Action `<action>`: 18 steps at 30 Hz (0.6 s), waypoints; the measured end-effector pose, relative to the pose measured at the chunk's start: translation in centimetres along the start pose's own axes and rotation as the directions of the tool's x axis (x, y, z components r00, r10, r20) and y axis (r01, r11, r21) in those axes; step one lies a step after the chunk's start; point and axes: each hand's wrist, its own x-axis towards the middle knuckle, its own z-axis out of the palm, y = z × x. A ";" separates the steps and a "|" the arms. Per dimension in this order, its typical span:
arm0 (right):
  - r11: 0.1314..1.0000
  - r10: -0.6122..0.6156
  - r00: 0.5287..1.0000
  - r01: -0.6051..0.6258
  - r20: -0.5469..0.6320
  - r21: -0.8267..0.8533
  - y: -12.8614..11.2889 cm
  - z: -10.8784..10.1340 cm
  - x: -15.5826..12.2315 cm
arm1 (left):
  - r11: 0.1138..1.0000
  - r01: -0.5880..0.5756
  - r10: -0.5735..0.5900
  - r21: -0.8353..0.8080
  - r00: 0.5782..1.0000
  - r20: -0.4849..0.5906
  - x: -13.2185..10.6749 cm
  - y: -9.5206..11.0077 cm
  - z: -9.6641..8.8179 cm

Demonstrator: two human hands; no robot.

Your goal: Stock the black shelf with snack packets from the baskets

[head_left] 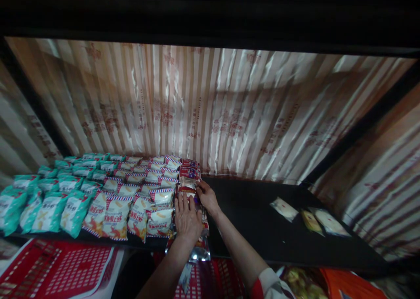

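Dark red snack bags (189, 170) lie in a narrow column on the black shelf (243, 220), at the right end of the stocked rows. My left hand (188, 218) rests palm down on the nearer bags, its fingers stretched forward. Against the right side of the same column is my right hand (208, 199), fingers extended and touching a bag's edge; their tips are partly hidden. White snack bags with striped edges (159, 222) stand in rows just left of my left hand. A silvery bag end (200, 251) sticks out over the shelf's front edge.
Teal snack bags (49, 211) fill the shelf's left end. Loose flat packets (285, 209) lie at the right. Below are red baskets (65, 264) and an orange bag (351, 283). Striped sheeting (229, 110) hangs behind, with dark frame posts at both sides.
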 end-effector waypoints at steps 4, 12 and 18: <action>1.000 0.012 1.000 -0.012 0.002 -0.016 0.0 0.0 0.0 | 1.000 0.004 -0.003 -0.001 1.000 0.024 -0.1 -0.3 -0.1; 0.982 0.133 0.990 -0.137 0.039 0.127 0.2 -0.2 -1.6 | 1.000 0.001 0.000 -0.022 1.000 0.031 -0.4 -1.0 0.5; 0.984 0.151 0.988 -0.153 0.021 0.094 0.4 1.0 -1.7 | 0.999 0.007 -0.005 -0.044 0.999 0.052 -0.3 -1.0 0.0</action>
